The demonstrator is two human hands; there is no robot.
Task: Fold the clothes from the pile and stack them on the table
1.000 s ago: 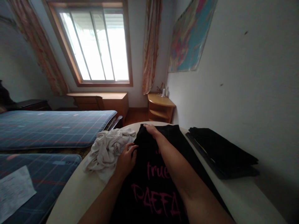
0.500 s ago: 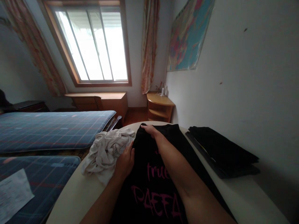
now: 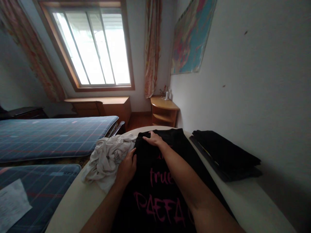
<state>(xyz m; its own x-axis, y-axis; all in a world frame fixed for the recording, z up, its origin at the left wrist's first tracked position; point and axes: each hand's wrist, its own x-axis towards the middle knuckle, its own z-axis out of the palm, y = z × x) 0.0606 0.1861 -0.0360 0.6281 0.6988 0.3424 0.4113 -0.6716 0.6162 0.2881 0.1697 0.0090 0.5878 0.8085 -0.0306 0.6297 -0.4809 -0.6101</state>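
Observation:
A black T-shirt with pink lettering lies spread on a pale round-edged table. My right hand rests near the shirt's far left corner, thumb and fingers apart on the cloth. Lower down, along the shirt's left side, my left hand touches the edge with its thumb a little away from its fingers. Part of the lettering is covered by my right forearm. Just left of the shirt is a crumpled whitish cloth, close to my left hand.
On the table's right side sits a stack of folded dark clothes, near the wall. Two plaid mattresses lie to the left, the nearer one with a paper sheet. A wooden corner shelf and a desk stand beyond.
My right hand has let go of the far left corner of the T-shirt, which now lies flatter, and its fingers have spread. The view has shifted slightly.

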